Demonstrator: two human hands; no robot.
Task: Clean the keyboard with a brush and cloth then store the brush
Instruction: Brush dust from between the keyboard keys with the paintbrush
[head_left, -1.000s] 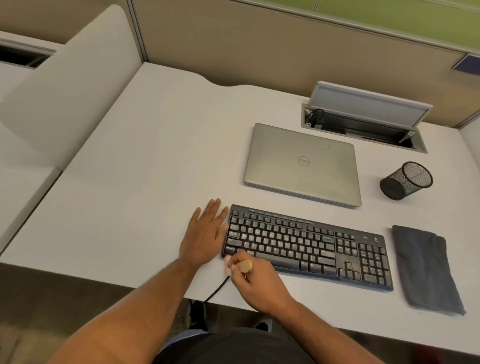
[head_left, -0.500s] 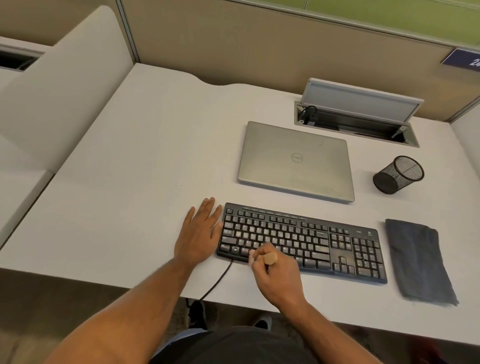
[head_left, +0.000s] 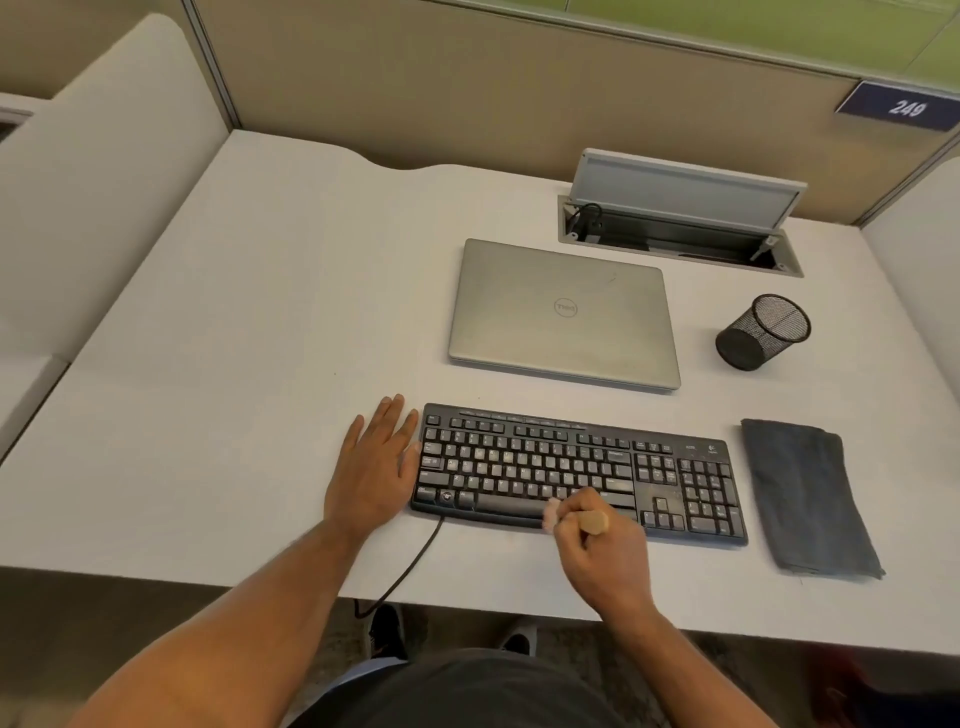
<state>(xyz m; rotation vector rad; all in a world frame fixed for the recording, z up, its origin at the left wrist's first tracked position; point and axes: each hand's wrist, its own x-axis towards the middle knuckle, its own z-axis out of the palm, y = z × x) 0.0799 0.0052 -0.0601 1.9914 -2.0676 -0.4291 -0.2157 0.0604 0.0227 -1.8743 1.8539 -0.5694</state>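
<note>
Keyboard (head_left: 579, 473) lies straight ahead of me near the front edge of the table (head_left: 234, 364), its long axis running from 9 o'clock to 3 o'clock, tipped a little so the number-pad end sits closer to me.

From the head view, my left hand (head_left: 375, 465) rests flat on the table with its fingers straight, touching the keyboard's 9 o'clock end, and I judge it is bracing the board. My right hand (head_left: 602, 551) is curled round the brush (head_left: 574, 516), over the front edge by the space bar. The brush's wooden handle end points toward 3 o'clock and its pale bristles toward 9 o'clock, touching the bottom key row; its long axis runs nearly along the keyboard's own.

The right hand is the nearer one for the unbrushed stretch, which I judge lies toward 3 o'clock: arrow keys and number pad. The cloth (head_left: 808, 499) lies folded at 3 o'clock of the keyboard, just beside it, long axis running from 12 to 6. The mesh cup (head_left: 762, 332), tilted, sits at about 1 o'clock, well apart, and I take it as the likely store for the brush.
</note>
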